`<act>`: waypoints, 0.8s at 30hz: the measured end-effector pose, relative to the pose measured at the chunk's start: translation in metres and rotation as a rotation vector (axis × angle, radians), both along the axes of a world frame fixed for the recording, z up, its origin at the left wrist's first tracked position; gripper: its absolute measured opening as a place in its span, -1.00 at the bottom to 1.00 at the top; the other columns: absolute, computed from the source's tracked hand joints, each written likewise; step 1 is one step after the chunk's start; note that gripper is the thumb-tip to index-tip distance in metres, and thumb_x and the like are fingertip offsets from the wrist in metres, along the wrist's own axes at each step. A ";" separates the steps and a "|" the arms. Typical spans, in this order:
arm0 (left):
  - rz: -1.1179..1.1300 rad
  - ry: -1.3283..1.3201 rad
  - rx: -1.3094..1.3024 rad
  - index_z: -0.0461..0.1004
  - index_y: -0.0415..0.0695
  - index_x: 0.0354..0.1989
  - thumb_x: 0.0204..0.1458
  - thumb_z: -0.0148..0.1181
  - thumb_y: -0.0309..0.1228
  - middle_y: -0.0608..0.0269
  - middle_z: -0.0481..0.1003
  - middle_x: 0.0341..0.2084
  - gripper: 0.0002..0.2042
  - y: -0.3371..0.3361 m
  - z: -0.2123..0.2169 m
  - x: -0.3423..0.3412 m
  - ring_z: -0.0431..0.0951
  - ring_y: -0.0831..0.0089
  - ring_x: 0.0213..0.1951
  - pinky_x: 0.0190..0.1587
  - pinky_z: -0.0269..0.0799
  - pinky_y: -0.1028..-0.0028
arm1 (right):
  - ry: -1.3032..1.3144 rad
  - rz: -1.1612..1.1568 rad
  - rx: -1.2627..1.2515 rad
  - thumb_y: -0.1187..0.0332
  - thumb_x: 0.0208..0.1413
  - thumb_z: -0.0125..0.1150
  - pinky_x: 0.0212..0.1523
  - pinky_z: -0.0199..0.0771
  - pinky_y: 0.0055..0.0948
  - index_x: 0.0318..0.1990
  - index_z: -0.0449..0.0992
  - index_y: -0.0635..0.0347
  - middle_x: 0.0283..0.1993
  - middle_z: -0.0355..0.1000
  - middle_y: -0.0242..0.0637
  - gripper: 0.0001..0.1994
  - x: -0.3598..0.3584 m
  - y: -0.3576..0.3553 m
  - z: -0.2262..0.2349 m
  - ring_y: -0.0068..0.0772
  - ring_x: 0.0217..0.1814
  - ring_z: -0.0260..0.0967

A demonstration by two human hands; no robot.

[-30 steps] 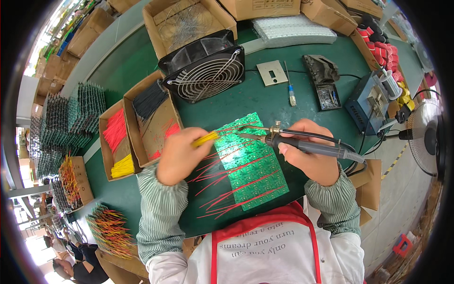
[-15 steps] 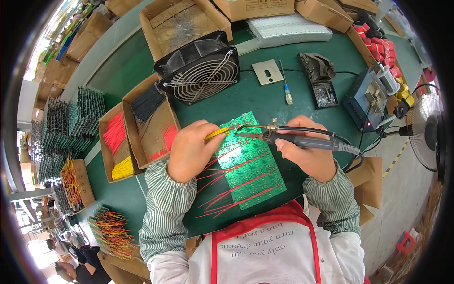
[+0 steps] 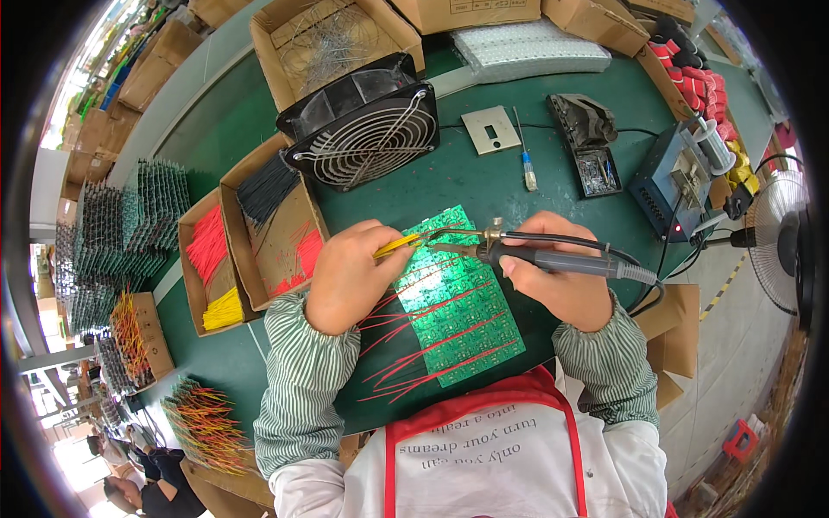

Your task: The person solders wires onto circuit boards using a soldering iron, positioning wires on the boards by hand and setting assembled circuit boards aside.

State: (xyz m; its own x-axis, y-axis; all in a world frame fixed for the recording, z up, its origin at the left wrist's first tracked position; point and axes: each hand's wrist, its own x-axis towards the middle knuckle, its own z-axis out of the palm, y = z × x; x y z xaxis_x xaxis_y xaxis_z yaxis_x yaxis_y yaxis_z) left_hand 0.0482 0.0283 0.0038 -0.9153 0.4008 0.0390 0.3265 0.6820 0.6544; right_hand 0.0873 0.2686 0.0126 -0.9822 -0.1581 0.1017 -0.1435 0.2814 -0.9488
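Note:
A green circuit board panel [image 3: 466, 332] lies on the table before me, with several red wires [image 3: 406, 363] fixed along it and trailing off its left side. My left hand [image 3: 350, 272] is closed on a small bundle of yellow wires [image 3: 396, 247], their ends over the board's upper left part. In my right hand [image 3: 557, 268] is a grey soldering iron [image 3: 553, 257] with a thin feed tube clamped along its top. The iron's tip and the tube's end meet close to the yellow wire ends; whether they touch is too small to tell.
Cardboard trays of red, yellow and black wires [image 3: 263, 186] stand at the left, beside a black fan [image 3: 371, 134]. A screwdriver [image 3: 528, 164], a metal plate [image 3: 490, 131] and a black case [image 3: 587, 147] lie beyond the board. A blue soldering station [image 3: 669, 186] with a solder spool stands right.
The soldering iron's tip and my right hand have shifted very slightly left and down over the board. My left hand keeps its hold on the yellow wires nearly in place.

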 end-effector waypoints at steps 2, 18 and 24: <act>0.007 0.002 0.001 0.49 -0.28 -0.45 -0.14 0.22 -0.46 0.17 0.38 -0.60 -0.87 0.000 -0.002 0.001 0.41 0.33 -0.55 -0.48 0.28 0.43 | -0.062 -0.042 -0.211 0.54 -0.21 0.26 -0.43 0.39 -0.61 -0.40 0.42 0.37 -0.45 0.43 -0.30 -0.83 0.000 0.000 0.000 -0.62 -0.44 0.39; 0.002 0.173 -0.063 0.48 -0.20 -0.42 -0.12 0.19 -0.40 0.12 0.45 -0.51 -0.86 0.007 0.014 0.000 0.46 0.16 -0.45 -0.41 0.36 0.33 | -0.056 -0.100 -0.153 0.55 -0.18 0.25 -0.33 0.43 -0.63 -0.40 0.42 0.39 -0.40 0.43 -0.29 -0.83 0.007 0.019 0.008 -0.57 -0.33 0.43; -0.049 0.093 -0.012 0.47 -0.27 -0.43 -0.12 0.22 -0.46 0.12 0.42 -0.56 -0.86 0.024 0.001 -0.007 0.44 0.25 -0.53 -0.46 0.32 0.41 | -0.075 -0.097 -0.216 0.54 -0.18 0.25 -0.36 0.41 -0.65 -0.40 0.42 0.38 -0.43 0.44 -0.29 -0.84 0.007 0.019 0.004 -0.61 -0.36 0.41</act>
State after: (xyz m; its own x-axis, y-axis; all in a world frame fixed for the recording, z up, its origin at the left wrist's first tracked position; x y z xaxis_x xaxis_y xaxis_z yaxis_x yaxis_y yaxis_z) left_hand 0.0416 0.0524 0.0044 -0.8875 0.4456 0.1176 0.4182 0.6714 0.6118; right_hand 0.0943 0.2880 0.0167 -0.9978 -0.0457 0.0490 -0.0525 0.0796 -0.9954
